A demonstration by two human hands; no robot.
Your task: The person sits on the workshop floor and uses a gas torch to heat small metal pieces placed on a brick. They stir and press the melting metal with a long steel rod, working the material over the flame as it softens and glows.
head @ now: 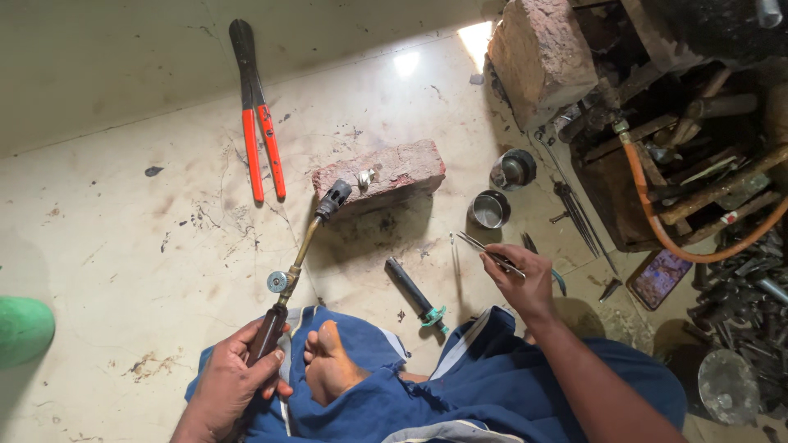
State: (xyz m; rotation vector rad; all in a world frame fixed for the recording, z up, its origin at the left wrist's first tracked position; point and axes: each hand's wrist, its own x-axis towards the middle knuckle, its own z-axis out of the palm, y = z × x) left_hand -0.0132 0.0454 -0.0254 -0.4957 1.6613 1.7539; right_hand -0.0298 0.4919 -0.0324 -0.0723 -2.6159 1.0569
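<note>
My left hand (pixel 234 379) grips the brown wooden handle of a gas torch (pixel 297 254). Its brass tube runs up and right, and the black nozzle sits just in front of a red brick (pixel 398 168) lying on the floor. A small shiny metal piece (pixel 365 177) rests on the brick's front edge beside the nozzle. My right hand (pixel 519 279) holds thin metal tweezers (pixel 484 248), tips pointing up-left, short of the brick. I sit cross-legged in blue trousers, one bare foot (pixel 330 365) between my hands.
Red-handled bolt cutters (pixel 258 123) lie at the upper left. A black tool with a teal collar (pixel 417 294) lies by my knee. Two small metal cups (pixel 501 190), a large brick (pixel 542 53), an orange hose (pixel 657 221) and cluttered tools fill the right. A green object (pixel 23 328) is at the left edge.
</note>
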